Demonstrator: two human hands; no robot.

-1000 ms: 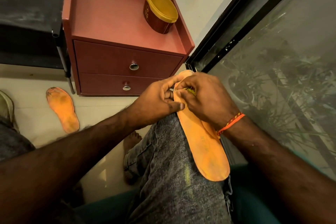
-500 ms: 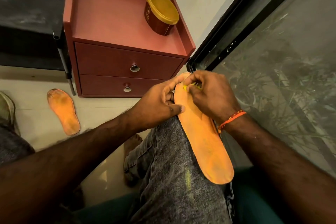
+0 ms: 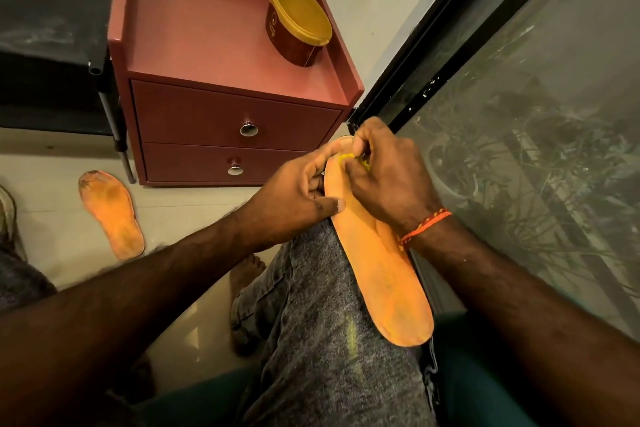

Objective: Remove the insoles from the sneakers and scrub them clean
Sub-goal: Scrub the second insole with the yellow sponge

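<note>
Orange foam insoles number two. One insole point(image 3: 381, 274) lies along the person's right thigh, on grey denim jeans point(image 3: 322, 340), with its heel end near and its toe end far. The left hand point(image 3: 294, 198) grips the insole's left edge close to the toe, thumb laid across the top face. The right hand point(image 3: 388, 177) is curled over the toe end, its fingers pinching a small yellow-green scrubbing piece point(image 3: 349, 158) against the foam; what kind of scrubber it is cannot be told. The two hands sit close together, almost touching. An orange thread bracelet point(image 3: 426, 224) circles the right wrist. The second insole point(image 3: 112, 215) lies flat on the pale floor to the left, well apart, its toe area darkly soiled. One reddish bedside cabinet point(image 3: 194, 45) stands far, with two drawers and two metal knobs. One round tub with a yellow lid point(image 3: 298, 22) sits on the cabinet's top. A dark-framed glass pane point(image 3: 536, 114) fills the right side.
</note>
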